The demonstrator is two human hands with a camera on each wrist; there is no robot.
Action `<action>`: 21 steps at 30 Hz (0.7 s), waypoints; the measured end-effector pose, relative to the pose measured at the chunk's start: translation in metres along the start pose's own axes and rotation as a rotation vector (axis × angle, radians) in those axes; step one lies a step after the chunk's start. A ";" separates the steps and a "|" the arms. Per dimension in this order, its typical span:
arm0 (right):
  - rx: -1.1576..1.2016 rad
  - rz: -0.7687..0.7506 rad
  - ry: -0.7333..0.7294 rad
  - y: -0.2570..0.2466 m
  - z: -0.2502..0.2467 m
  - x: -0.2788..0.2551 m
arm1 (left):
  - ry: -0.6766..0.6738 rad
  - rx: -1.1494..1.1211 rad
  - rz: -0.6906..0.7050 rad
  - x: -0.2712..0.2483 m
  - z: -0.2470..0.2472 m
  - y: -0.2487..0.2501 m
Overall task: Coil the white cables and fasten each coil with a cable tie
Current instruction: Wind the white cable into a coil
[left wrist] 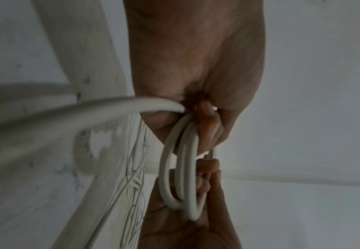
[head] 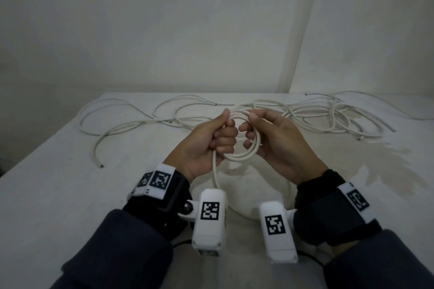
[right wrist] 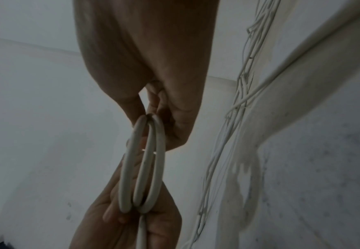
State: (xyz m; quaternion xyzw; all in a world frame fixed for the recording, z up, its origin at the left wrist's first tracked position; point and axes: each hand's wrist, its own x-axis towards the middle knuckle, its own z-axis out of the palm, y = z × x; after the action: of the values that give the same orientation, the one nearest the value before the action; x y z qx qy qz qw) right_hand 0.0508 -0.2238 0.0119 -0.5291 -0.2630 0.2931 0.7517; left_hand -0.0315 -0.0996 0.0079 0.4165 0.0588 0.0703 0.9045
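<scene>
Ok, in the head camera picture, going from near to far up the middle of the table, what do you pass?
Wrist cameras → left hand and right hand gripping the coil → loose white cables → wall.

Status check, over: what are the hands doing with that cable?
Left hand and right hand both grip the small coil. Tail hangs down, uncoiled. Loose cables behind on table. No tie seen.

A small coil of white cable [head: 244, 141], a few round loops, is held upright above the surface [head: 70, 183], its free end trailing toward 6 o'clock. More loose white cables [head: 317, 115] sprawl tangled from 10 to 2 o'clock.
</scene>
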 end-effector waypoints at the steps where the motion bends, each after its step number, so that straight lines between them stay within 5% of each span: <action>1: -0.025 0.008 0.015 0.000 0.000 0.000 | 0.002 -0.025 0.012 0.000 0.000 0.002; 5: -0.380 0.008 0.109 -0.004 -0.004 0.000 | 0.283 -0.169 0.274 0.008 -0.009 0.008; 8: -0.490 0.231 -0.106 -0.014 -0.001 -0.009 | 0.457 -0.288 0.450 0.011 -0.019 0.009; 13: -0.715 0.618 -0.399 -0.010 0.011 -0.021 | 0.476 -0.395 0.483 0.013 -0.021 0.005; 21: -0.774 0.613 -0.509 -0.011 0.015 -0.025 | 0.539 -0.396 0.555 0.011 -0.021 0.008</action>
State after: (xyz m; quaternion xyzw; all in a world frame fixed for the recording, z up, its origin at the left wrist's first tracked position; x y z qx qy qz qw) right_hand 0.0247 -0.2351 0.0248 -0.7316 -0.3586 0.4989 0.2954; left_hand -0.0251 -0.0767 0.0001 0.2019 0.1640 0.4269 0.8661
